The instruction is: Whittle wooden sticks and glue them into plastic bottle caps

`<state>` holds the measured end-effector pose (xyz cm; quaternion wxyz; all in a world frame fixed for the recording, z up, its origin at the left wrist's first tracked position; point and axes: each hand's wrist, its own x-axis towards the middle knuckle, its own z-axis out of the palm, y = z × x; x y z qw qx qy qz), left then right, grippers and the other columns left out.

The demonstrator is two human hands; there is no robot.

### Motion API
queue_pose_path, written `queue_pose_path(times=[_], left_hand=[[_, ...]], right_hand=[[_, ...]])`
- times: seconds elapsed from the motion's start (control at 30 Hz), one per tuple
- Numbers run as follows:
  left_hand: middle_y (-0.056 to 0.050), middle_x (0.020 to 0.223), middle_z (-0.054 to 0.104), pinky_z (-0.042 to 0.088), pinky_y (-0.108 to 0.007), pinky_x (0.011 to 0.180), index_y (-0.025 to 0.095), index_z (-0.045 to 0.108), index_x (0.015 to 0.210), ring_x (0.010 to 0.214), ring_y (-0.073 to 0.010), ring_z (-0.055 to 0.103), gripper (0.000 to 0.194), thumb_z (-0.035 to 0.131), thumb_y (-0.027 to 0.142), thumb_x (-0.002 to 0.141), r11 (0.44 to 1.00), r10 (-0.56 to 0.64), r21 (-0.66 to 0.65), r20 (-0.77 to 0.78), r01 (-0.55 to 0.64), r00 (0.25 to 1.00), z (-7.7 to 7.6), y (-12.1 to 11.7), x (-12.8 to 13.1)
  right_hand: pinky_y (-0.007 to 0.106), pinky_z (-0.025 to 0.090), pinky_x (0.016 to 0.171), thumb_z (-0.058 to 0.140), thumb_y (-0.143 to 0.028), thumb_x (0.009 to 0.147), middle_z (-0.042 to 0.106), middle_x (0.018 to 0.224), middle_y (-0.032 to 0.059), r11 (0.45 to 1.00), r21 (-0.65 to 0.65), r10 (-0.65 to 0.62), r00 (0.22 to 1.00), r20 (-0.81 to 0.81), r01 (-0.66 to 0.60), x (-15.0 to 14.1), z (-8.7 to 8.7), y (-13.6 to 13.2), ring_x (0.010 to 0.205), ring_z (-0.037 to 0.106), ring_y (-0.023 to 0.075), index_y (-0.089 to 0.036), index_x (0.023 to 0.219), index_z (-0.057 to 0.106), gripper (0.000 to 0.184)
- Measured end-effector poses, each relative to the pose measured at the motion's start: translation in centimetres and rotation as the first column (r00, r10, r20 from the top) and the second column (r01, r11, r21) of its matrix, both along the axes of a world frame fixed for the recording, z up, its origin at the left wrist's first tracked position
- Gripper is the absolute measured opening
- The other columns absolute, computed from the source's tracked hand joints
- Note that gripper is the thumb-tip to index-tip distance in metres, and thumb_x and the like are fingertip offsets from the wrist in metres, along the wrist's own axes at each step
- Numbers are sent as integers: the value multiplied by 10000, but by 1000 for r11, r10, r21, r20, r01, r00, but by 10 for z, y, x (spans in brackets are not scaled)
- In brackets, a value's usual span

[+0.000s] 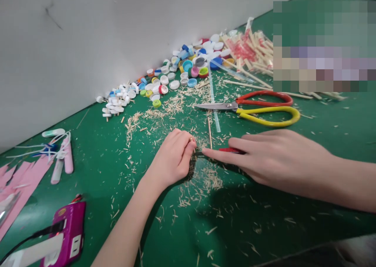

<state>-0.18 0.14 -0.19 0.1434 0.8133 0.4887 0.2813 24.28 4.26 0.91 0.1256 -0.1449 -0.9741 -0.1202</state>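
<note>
My left hand (173,157) is closed around a short piece of wooden stick (191,139), and only its pale end shows above my fingers. In my right hand (273,157) is a knife with a red handle (230,150). My index finger lies along its dark blade, whose tip points at the stick by my left fingers. A thin brown rod (209,132) lies just beyond the knife. Past it are scissors (229,106) with one red and one yellow handle loop. Wood shavings (213,179) are scattered under and around both hands.
Bottle caps (187,65) are heaped along the wall, beside small white caps on sticks (117,100). Wrapped wooden chopsticks (258,51) lie at the back right. A clear strip (214,98) passes under the scissors. Pink paper (26,184) and a purple device (66,231) with a cable sit left.
</note>
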Motion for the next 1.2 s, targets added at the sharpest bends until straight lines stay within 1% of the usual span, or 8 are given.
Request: queue_pose_path(times=[0.13, 0.23, 0.37, 0.53, 0.63, 0.8, 1.0, 1.2], left_hand=[[-26, 828, 558, 421, -316, 775, 187, 467, 837, 838, -138, 472, 228, 320, 260, 994, 1000, 3, -5, -1, -3, 1000, 0, 0, 0], [-30, 837, 567, 425, -317, 777, 187, 469, 837, 840, -140, 478, 231, 315, 260, 994, 1000, 4, -7, -7, -4, 1000, 1, 0, 1], [-33, 841, 571, 425, -315, 773, 188, 469, 842, 832, -141, 483, 244, 293, 255, 996, 1000, 6, -29, -18, -6, 1000, 3, 0, 2], [-34, 849, 575, 424, -315, 782, 190, 467, 837, 836, -143, 486, 251, 288, 264, 997, 999, 7, -36, -19, -7, 1000, 4, -1, 2], [-33, 845, 574, 423, -314, 780, 191, 466, 834, 837, -144, 487, 251, 288, 262, 996, 999, 6, -32, -20, -7, 1000, 4, -1, 2], [-37, 845, 576, 426, -313, 779, 191, 467, 832, 843, -146, 490, 250, 289, 258, 995, 1000, 7, -22, -28, -8, 1000, 3, 0, 2], [-26, 822, 567, 420, -303, 775, 189, 459, 816, 825, -137, 482, 236, 312, 250, 991, 1000, -2, 2, -34, 2, 999, 3, 0, 3], [-23, 821, 560, 423, -302, 779, 186, 463, 828, 823, -131, 479, 210, 330, 231, 985, 1000, 7, 14, -26, -6, 1000, 2, -1, 2]], right_hand=[[322, 213, 533, 393, -26, 817, 573, 772, -9, 1000, -4, 26, 1000, -2, -26, 0, 2, 0, 558, 472, 138, -229, 1380, 457, 602], [319, 221, 540, 391, -20, 810, 571, 772, -7, 1000, -6, 20, 1000, -3, -20, 0, 0, -1, 566, 470, 143, -231, 1390, 444, 619], [315, 217, 536, 415, -22, 789, 572, 773, -7, 999, -9, 46, 999, -11, -47, -1, -3, -3, 559, 445, 131, -217, 1383, 451, 626], [319, 220, 535, 396, -16, 809, 572, 775, -6, 999, 21, 40, 999, -4, -40, -2, -2, -2, 576, 456, 136, -219, 1383, 453, 612], [315, 225, 535, 395, -12, 798, 577, 790, -1, 998, 3, 56, 998, 0, -56, -1, -4, -2, 568, 447, 132, -214, 1397, 438, 633], [312, 225, 542, 410, -8, 768, 588, 796, 8, 999, -16, 29, 1000, 7, -29, 1, -7, -4, 579, 457, 137, -217, 1425, 405, 690], [301, 205, 538, 413, -3, 757, 576, 772, 0, 998, -50, 34, 999, -15, -34, 0, -4, -4, 564, 456, 127, -209, 1387, 450, 664], [313, 183, 528, 412, -4, 753, 575, 767, -4, 998, -60, 22, 1000, -1, -22, -2, -3, -5, 548, 458, 131, -217, 1392, 441, 674]])
